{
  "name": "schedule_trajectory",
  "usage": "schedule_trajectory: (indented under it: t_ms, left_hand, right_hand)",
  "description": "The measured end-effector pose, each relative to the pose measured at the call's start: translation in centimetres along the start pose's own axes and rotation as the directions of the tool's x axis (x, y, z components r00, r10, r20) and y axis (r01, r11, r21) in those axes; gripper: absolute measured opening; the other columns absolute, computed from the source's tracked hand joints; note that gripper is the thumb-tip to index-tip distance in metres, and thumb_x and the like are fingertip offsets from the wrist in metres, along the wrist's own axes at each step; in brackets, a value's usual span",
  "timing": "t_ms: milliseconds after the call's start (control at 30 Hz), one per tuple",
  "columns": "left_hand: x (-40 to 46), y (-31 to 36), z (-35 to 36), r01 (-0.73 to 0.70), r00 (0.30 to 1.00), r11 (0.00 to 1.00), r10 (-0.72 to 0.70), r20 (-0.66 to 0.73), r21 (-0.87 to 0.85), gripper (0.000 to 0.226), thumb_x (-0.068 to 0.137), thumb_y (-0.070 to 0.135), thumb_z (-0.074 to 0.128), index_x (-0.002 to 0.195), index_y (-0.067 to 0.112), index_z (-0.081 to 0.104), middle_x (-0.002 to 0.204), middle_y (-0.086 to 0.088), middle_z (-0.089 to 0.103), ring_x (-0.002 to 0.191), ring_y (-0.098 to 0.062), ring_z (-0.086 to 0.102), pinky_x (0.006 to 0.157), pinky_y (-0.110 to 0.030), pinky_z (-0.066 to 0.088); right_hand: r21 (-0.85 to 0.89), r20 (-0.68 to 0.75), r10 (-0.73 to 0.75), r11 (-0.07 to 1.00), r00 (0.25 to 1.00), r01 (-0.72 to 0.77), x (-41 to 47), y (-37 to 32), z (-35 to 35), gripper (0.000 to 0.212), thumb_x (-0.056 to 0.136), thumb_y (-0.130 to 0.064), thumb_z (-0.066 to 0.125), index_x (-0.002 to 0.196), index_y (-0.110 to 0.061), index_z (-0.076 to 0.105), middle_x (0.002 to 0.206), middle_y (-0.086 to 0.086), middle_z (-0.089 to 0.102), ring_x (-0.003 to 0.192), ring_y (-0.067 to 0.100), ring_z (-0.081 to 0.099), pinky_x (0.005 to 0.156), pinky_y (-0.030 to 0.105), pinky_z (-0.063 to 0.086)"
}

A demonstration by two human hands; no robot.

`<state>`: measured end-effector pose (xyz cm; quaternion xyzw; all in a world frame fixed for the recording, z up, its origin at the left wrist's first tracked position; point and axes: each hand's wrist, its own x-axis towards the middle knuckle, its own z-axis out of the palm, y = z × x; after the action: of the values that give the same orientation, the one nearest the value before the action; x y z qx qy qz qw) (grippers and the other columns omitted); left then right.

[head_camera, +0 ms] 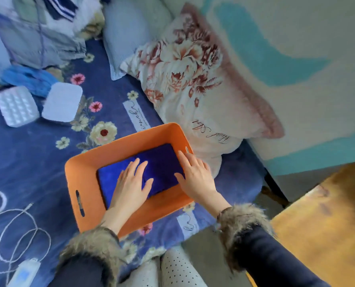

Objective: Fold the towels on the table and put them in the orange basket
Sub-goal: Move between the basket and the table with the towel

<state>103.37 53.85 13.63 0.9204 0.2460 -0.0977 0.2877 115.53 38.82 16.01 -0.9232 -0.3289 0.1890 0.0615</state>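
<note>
An orange basket (83, 168) sits on a blue flowered bedspread. Inside it lies a folded dark blue towel (162, 160), flat on the bottom. My left hand (131, 183) rests flat on the towel's near left part, fingers straight and spread. My right hand (195, 172) lies with straight fingers at the towel's right edge, next to the basket's right wall. Both wrists wear fur-trimmed dark sleeves.
A flowered pillow (193, 79) leans just behind and right of the basket. A white cable (17, 224) and a small white device (23, 272) lie at the left. Two white square items (62, 102) and piled clothes (33, 38) sit at the back left. A wooden table (328, 224) stands at the right.
</note>
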Motion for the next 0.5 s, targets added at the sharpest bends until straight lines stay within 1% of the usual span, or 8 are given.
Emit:
schedule_trajectory:
  t_ms: [67, 133, 200, 267, 367, 433, 500]
  left_hand:
    - [-0.5, 1.7, -1.1, -0.087, 0.996, 0.996, 0.087, 0.002, 0.011, 0.056, 0.094, 0.032, 0.049, 0.144, 0.014, 0.031, 0.155, -0.009, 0.021, 0.143, -0.025, 0.018, 0.115, -0.039, 0.019]
    - [-0.9, 3.4, -1.8, -0.206, 0.978, 0.977, 0.204, 0.037, 0.057, 0.057, 0.095, 0.034, 0.047, 0.146, 0.016, 0.028, 0.156, -0.007, 0.018, 0.144, -0.023, 0.016, 0.116, -0.038, 0.015]
    - [-1.3, 5.3, -2.4, -0.325, 0.944, 0.941, 0.317, 0.09, 0.094, 0.058, 0.095, 0.037, 0.044, 0.147, 0.018, 0.024, 0.157, -0.004, 0.013, 0.144, -0.02, 0.011, 0.117, -0.038, 0.01]
    - [-1.7, 7.6, -2.8, -0.439, 0.896, 0.892, 0.424, 0.133, 0.106, 0.058, 0.095, 0.037, 0.044, 0.147, 0.019, 0.024, 0.157, -0.003, 0.014, 0.144, -0.019, 0.011, 0.117, -0.038, 0.01]
    - [-3.2, 11.7, -2.5, -0.623, 0.779, 0.772, 0.599, 0.182, 0.126, 0.057, 0.094, 0.034, 0.048, 0.145, 0.016, 0.029, 0.154, -0.005, 0.022, 0.143, -0.02, 0.017, 0.116, -0.037, 0.016]
    - [-5.0, 14.6, -1.5, -0.726, 0.685, 0.675, 0.691, 0.231, 0.136, 0.056, 0.094, 0.035, 0.047, 0.145, 0.016, 0.03, 0.154, -0.005, 0.024, 0.143, -0.019, 0.019, 0.116, -0.035, 0.016]
    - [-7.4, 17.6, 0.1, -0.815, 0.576, 0.564, 0.765, 0.29, 0.13, 0.055, 0.095, 0.035, 0.047, 0.144, 0.016, 0.031, 0.153, -0.005, 0.025, 0.142, -0.02, 0.021, 0.115, -0.035, 0.018]
  right_hand:
    - [0.011, -0.067, 0.085, 0.996, 0.994, -0.084, -2.6, 0.4, -1.5, 0.069, 0.088, -0.039, 0.051, 0.147, -0.025, 0.019, 0.148, -0.002, 0.031, 0.132, 0.022, 0.035, 0.104, 0.037, 0.028]
    - [0.015, -0.142, 0.185, 0.983, 0.972, -0.184, -5.5, 1.2, -2.5, 0.066, 0.088, -0.041, 0.049, 0.146, -0.026, 0.022, 0.145, -0.003, 0.034, 0.133, 0.02, 0.034, 0.105, 0.036, 0.027]
    - [0.05, -0.191, 0.294, 0.956, 0.936, -0.29, -8.8, 2.2, -3.2, 0.064, 0.091, -0.045, 0.046, 0.147, -0.025, 0.022, 0.149, -0.001, 0.031, 0.137, 0.018, 0.029, 0.108, 0.037, 0.023]
    - [0.077, -0.219, 0.388, 0.922, 0.895, -0.38, -12.5, 3.2, -3.7, 0.065, 0.093, -0.047, 0.043, 0.148, -0.025, 0.017, 0.153, 0.001, 0.025, 0.14, 0.017, 0.023, 0.11, 0.039, 0.021]
    - [0.132, -0.251, 0.536, 0.844, 0.806, -0.52, -18.6, 4.6, -4.0, 0.066, 0.094, -0.049, 0.039, 0.149, -0.025, 0.012, 0.156, 0.002, 0.019, 0.142, 0.015, 0.019, 0.112, 0.036, 0.018]
    - [0.176, -0.276, 0.629, 0.776, 0.727, -0.605, -22.9, 5.2, -4.0, 0.065, 0.094, -0.049, 0.037, 0.149, -0.025, 0.013, 0.155, 0.001, 0.02, 0.142, 0.014, 0.02, 0.112, 0.034, 0.019]
    - [0.217, -0.3, 0.716, 0.695, 0.63, -0.686, -27.6, 5.4, -3.6, 0.062, 0.095, -0.048, 0.036, 0.148, -0.024, 0.017, 0.153, 0.0, 0.025, 0.14, 0.012, 0.024, 0.11, 0.033, 0.022]
